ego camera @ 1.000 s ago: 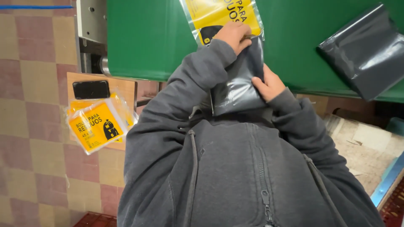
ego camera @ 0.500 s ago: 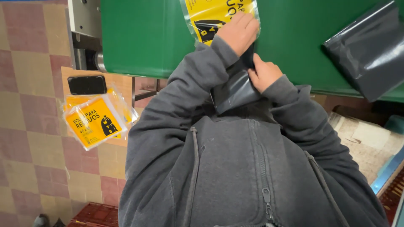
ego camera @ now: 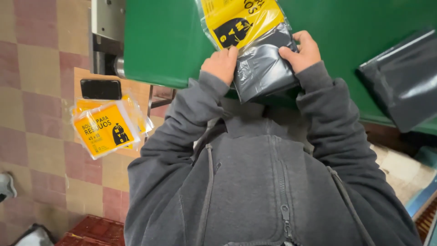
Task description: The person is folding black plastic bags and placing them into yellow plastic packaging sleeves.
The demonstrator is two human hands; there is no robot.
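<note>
Packets (ego camera: 105, 130) of yellow-labelled plastic, square and flat, lie stacked at the left on a small wooden stand (ego camera: 136, 91), the top one tilted and hanging over its edge; a black phone (ego camera: 100, 89) rests just behind them. Further right the green worktop (ego camera: 164, 41) carries the clear plastic packet (ego camera: 248, 41) in hand — its upper half shows a yellow label with a black figure, cut off by the top edge, and its lower half shows a folded stack of dark grey bags (ego camera: 264, 68) inside. Left hand (ego camera: 221, 64) pinches the packet's left edge with its fingers curled in, so the grip is closed on the plastic. Right hand (ego camera: 302, 51) pinches the right edge, thumb laid across the front. The packet's bottom overhangs the worktop's near edge, above the grey hooded jacket (ego camera: 268, 182). At far right a loose dark grey bag (ego camera: 403, 82) lies on the worktop — partly cut off by the frame.
</note>
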